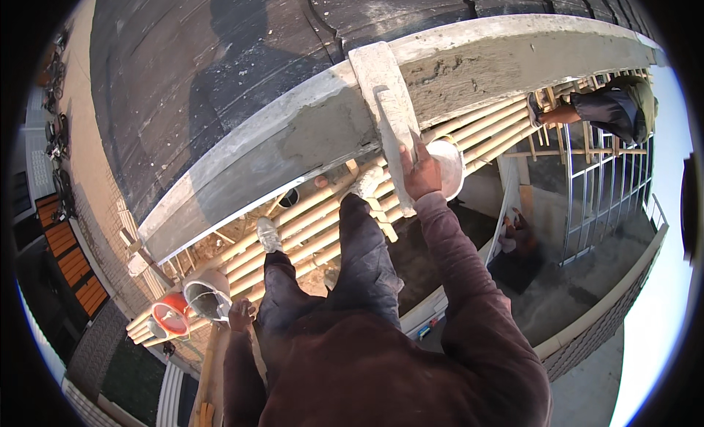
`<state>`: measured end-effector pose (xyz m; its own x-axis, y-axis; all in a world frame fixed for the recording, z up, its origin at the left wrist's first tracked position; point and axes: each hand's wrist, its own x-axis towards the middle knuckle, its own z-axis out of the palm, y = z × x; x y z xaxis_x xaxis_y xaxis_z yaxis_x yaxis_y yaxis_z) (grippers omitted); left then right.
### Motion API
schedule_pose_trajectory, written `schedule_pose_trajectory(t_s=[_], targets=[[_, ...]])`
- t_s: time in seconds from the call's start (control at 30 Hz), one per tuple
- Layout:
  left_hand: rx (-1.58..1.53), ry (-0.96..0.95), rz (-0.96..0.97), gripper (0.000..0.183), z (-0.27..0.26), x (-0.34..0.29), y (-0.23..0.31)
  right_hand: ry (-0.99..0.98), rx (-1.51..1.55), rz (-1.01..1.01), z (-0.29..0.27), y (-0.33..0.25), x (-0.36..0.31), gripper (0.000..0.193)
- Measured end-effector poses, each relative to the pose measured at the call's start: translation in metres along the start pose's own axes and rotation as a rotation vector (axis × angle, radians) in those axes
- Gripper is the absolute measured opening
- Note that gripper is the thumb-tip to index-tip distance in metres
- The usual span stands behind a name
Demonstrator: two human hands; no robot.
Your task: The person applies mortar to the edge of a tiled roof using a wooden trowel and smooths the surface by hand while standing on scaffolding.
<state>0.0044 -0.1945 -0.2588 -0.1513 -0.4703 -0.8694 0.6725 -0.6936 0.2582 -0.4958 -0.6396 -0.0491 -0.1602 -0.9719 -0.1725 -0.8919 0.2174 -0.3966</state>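
two buckets sit at left, orange bucket (173, 317) then grey bucket (214, 279), with left hand (240, 315) just beside the grey one, can't tell if its fingers are apart or curled. mid-view, pale flat board (389, 126) spans the face of concrete beam (469, 67), lower end over bamboo poles (477, 117), right hand (422, 172) clamped on its right edge. white bucket (449, 163) is just past that hand, co-worker (612, 111) on poles far right.

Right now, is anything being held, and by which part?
The right hand grips the long board toward its near end; whether the left hand holds anything cannot be told.
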Motion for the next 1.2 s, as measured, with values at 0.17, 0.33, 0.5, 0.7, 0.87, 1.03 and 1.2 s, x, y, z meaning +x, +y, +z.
schedule_pose_trajectory(t_s=[0.17, 0.33, 0.5, 0.7, 0.87, 1.03, 1.2], targets=[[0.282, 0.195, 0.098, 0.025, 0.083, 0.022, 0.008, 0.465, -0.014, -0.001, -0.115, 0.087, 0.060, 0.054], [0.573, 0.174, 0.232, 0.026, 0.054, 0.029, -0.008, 0.393, 0.114, -0.003, -0.123, 0.081, 0.066, 0.054], [0.339, 0.126, 0.059, 0.017, 0.042, 0.019, 0.007, 0.314, 0.155, 0.026, -0.039, 0.062, 0.053, 0.062], [0.109, 0.059, 0.127, 0.016, 0.006, -0.012, 0.001, 0.165, 0.146, -0.107, 0.044, -0.023, 0.001, 0.060], [0.487, 0.379, -0.058, 0.032, 0.006, -0.020, -0.008, -0.141, 0.191, -0.143, 0.116, -0.053, -0.067, 0.062], [0.703, 0.119, 0.054, 0.033, -0.027, 0.000, -0.006, -0.145, 0.238, -0.078, 0.073, -0.046, -0.076, 0.060], [-0.018, -0.117, -0.332, 0.031, -0.003, 0.029, 0.050, 0.282, 0.233, 0.156, -0.071, 0.035, 0.003, 0.057]])
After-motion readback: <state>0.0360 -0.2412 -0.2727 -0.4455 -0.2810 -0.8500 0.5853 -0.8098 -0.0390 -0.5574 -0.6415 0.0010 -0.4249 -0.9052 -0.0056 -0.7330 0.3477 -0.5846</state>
